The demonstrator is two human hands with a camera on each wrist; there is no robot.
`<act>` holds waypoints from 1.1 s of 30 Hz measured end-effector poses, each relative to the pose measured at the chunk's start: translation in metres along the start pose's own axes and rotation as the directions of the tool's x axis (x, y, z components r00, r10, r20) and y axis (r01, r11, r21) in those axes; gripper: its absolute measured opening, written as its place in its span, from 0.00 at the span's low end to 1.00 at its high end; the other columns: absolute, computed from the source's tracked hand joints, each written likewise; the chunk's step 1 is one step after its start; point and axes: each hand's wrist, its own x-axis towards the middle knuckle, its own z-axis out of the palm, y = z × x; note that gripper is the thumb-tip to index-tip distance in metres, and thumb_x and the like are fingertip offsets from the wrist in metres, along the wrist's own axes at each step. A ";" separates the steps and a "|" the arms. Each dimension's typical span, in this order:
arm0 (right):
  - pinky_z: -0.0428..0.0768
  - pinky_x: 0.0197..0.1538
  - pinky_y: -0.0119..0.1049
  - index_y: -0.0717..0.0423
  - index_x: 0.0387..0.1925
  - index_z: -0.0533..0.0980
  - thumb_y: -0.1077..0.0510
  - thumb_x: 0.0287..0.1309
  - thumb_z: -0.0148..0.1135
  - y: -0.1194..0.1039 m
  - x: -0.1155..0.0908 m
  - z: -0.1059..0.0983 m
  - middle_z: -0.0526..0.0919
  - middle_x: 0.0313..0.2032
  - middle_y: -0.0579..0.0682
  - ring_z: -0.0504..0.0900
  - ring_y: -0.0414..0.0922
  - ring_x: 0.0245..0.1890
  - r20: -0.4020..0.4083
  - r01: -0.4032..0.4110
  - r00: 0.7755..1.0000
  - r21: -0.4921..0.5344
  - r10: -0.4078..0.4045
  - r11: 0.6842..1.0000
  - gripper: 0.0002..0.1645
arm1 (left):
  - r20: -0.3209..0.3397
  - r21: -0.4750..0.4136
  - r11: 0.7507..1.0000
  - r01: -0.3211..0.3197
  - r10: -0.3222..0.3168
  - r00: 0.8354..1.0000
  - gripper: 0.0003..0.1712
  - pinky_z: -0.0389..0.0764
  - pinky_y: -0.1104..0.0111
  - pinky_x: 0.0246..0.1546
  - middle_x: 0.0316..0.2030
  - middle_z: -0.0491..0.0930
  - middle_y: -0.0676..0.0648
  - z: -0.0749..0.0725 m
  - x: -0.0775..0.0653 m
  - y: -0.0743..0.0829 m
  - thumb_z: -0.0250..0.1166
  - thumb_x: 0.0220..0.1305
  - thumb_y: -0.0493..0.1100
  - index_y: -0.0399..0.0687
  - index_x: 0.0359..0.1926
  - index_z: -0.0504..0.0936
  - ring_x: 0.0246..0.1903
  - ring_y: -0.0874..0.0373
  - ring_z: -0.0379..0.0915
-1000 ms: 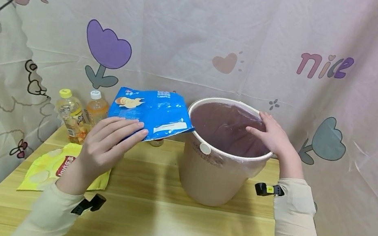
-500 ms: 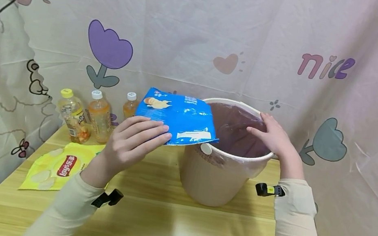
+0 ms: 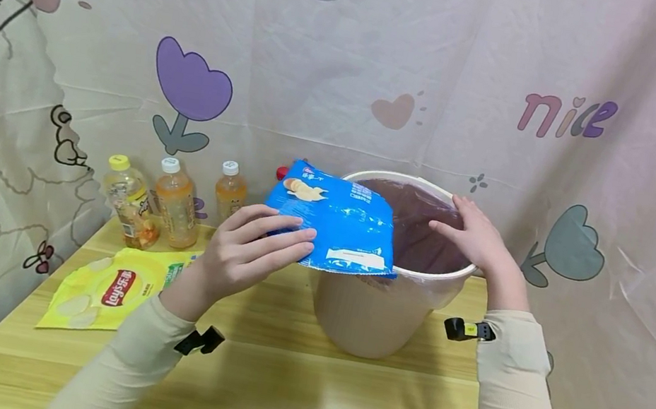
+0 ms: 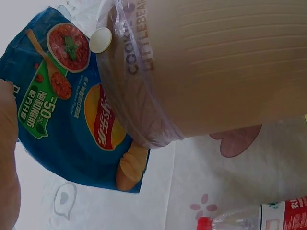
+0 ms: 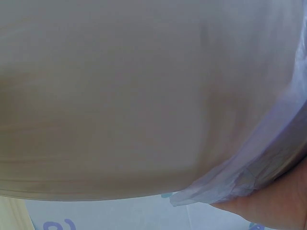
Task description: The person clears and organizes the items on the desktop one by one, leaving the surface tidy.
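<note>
My left hand (image 3: 256, 250) holds a blue Lay's chip bag (image 3: 334, 223), thumb beneath and fingers on top. The bag is raised over the left rim of a beige bin (image 3: 361, 317) and covers part of its opening. Its printed front (image 4: 72, 105) faces the left wrist camera. A clear purplish liner (image 3: 425, 241) lines the bin and folds over the rim. On the bin's right rim rests my right hand (image 3: 483, 243), fingers extended and thumb over the opening. Only part of that hand (image 5: 273, 201) shows in the right wrist view, beside the liner.
On the wooden table (image 3: 247, 392) lies a yellow Lay's bag (image 3: 108, 288) at left. Behind it stand a yellow-capped bottle (image 3: 131, 202) and two white-capped bottles, one left (image 3: 176, 202) and one right (image 3: 231, 189). A red-capped bottle (image 4: 240, 221) is mostly hidden behind the blue bag.
My left hand has carried the blue bag rightward, from left of the bin to over its rim. The bottles behind have come into view. My right hand has stayed on the rim.
</note>
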 end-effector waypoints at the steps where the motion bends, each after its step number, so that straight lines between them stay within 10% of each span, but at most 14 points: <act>1: 0.44 0.72 0.68 0.56 0.76 0.45 0.33 0.64 0.52 0.000 0.000 0.000 0.43 0.76 0.63 0.39 0.62 0.77 0.000 -0.001 1.000 0.001 0.001 1.000 0.52 | -0.002 -0.003 1.000 -0.004 0.004 1.000 0.11 0.82 0.60 0.43 0.44 0.88 0.48 0.001 0.000 0.000 0.65 0.64 0.41 0.46 0.46 0.85 0.43 0.53 0.85; 21: 0.46 0.70 0.70 0.53 0.77 0.44 0.32 0.62 0.53 0.001 -0.002 0.001 0.42 0.77 0.62 0.39 0.63 0.77 0.008 -0.014 1.000 0.011 0.014 1.000 0.54 | 0.080 -0.024 0.998 0.057 -0.055 0.995 0.10 0.81 0.59 0.48 0.43 0.88 0.47 0.016 -0.005 0.001 0.61 0.67 0.40 0.47 0.45 0.86 0.45 0.52 0.83; 33: 0.45 0.71 0.70 0.55 0.77 0.44 0.33 0.63 0.52 0.002 -0.001 0.001 0.42 0.77 0.63 0.39 0.63 0.77 0.007 -0.008 1.000 -0.002 0.008 1.000 0.53 | 0.284 0.012 0.980 0.198 -0.193 0.939 0.17 0.76 0.56 0.61 0.50 0.85 0.47 0.022 -0.007 0.000 0.68 0.61 0.41 0.47 0.52 0.83 0.55 0.51 0.79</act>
